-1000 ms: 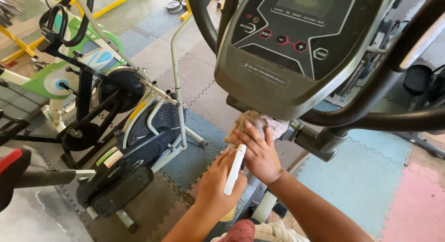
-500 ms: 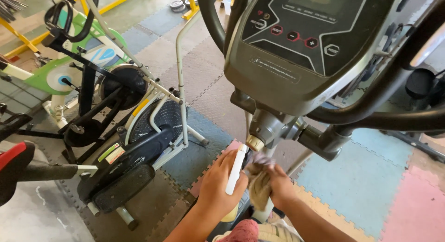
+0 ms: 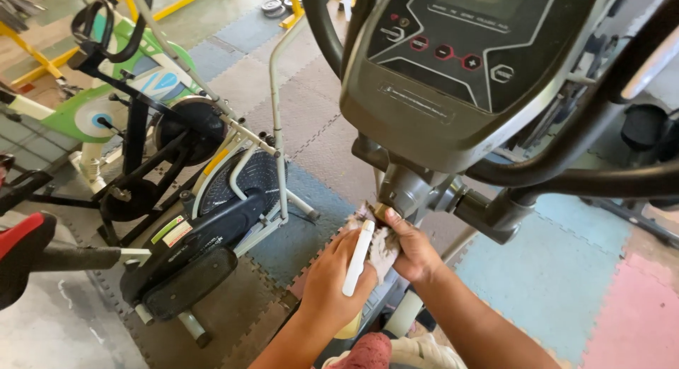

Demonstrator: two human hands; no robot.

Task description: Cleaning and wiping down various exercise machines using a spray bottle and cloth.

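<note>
Console [image 3: 460,65] and black handlebar [image 3: 566,171] are crowding above the hands; exercise bike [image 3: 205,220] is blocking left; floor mats [image 3: 559,284] are lying open right.

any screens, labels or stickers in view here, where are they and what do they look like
Console: top centre, above both hands; dark grey panel, dim rectangular screen, round red-marked buttons.
Sticker: on the black bike housing at left; small slanted rectangle in green, white and red.
Decal: green frame, far left; white with blue centre.

Head view, close, steeply downward
</note>
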